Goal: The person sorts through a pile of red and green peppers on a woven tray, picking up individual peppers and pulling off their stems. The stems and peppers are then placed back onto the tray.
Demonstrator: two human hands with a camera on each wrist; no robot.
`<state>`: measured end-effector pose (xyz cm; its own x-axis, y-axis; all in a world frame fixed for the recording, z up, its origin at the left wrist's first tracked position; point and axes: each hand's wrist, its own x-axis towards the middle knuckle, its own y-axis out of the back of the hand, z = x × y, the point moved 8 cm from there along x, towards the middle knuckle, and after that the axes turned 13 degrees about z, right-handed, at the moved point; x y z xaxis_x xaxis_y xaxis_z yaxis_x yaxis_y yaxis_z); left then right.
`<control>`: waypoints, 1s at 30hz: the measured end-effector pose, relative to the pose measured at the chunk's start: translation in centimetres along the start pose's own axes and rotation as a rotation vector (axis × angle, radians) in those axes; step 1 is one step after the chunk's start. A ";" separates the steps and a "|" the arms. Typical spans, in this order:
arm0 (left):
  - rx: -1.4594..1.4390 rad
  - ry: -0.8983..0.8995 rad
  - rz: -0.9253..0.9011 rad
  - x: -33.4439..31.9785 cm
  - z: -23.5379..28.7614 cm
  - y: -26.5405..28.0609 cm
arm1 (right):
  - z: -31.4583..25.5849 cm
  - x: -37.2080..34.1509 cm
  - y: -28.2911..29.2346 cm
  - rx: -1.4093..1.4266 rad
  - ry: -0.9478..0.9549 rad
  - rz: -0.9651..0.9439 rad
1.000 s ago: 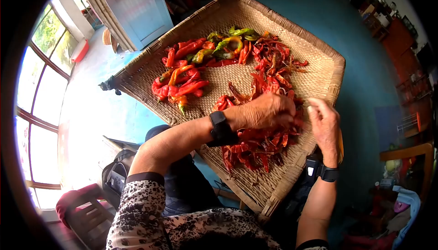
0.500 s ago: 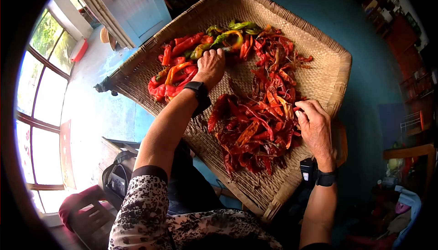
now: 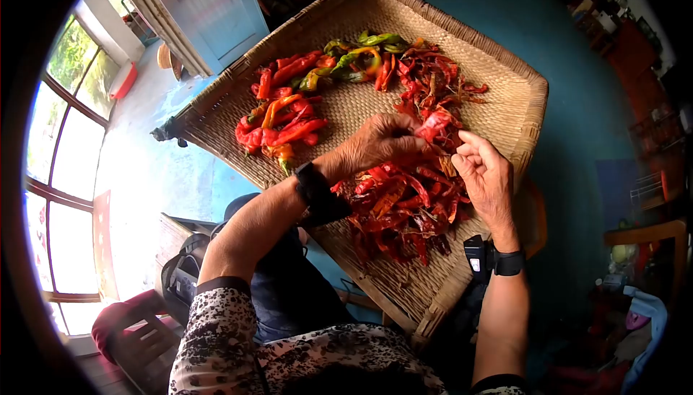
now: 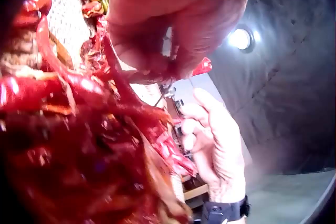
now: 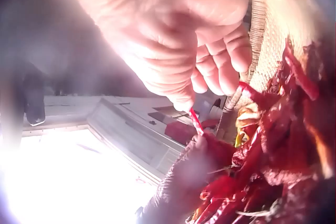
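In the head view my left hand [image 3: 379,146] reaches over the woven tray and pinches a red chili pepper [image 3: 437,125]. A red end of the pepper [image 4: 202,66] sticks out past the fingers in the left wrist view. Facing it, my right hand [image 3: 485,175] hovers at the right side of a heap of wrinkled, dried red chilies [image 3: 404,211]. The right fingers are loosely bent, with a gap between thumb and forefinger. In the right wrist view the right thumb [image 5: 181,98] overlaps a thin red tip [image 5: 196,121] beside the left hand [image 5: 176,182].
The woven tray [image 3: 498,70] has a raised rim. Plump red peppers [image 3: 296,132] and green ones [image 3: 354,59] lie in its left and far parts. A chair [image 3: 137,330] stands at the lower left; a blue door [image 3: 209,20] is at the upper left.
My left hand has gone from the dried heap to the green and plump red peppers, then back to the heap with a red chili pepper. The right hand has shifted slightly up and left.
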<state>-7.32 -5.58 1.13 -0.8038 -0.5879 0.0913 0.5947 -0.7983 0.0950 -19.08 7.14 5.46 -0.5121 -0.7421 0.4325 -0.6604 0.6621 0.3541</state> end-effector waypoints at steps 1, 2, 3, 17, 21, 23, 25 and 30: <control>-0.053 0.028 -0.023 -0.5 0.6 -0.8 | 0.0 0.1 -0.1 -0.005 0.000 -0.001; -0.067 -0.009 -0.034 -0.8 1.1 -1.4 | 0.1 0.1 -0.2 0.023 -0.025 -0.010; -0.072 -0.008 -0.034 -1.1 1.5 -1.9 | 0.2 0.2 -0.4 0.050 -0.051 -0.018; -0.740 0.217 0.195 -0.2 -0.2 3.5 | 1.8 1.5 6.3 0.008 -0.105 0.231; -0.686 0.045 0.270 0.0 1.8 7.0 | 2.1 0.7 5.6 0.103 -0.146 0.177; -0.522 -0.043 0.457 -0.5 3.2 9.6 | 2.2 0.6 5.9 0.154 -0.193 0.204; -0.464 -0.121 0.565 -0.8 3.2 13.3 | 2.0 0.6 6.0 0.143 -0.195 0.205; 0.388 -0.425 1.186 -2.9 1.8 23.1 | 2.0 0.6 6.9 0.083 -0.131 0.196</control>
<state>8.78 -22.08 4.83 0.2311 -0.7570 0.6112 0.9535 0.3011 0.0124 -25.04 11.01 6.48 -0.6984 -0.6108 0.3731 -0.5811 0.7882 0.2025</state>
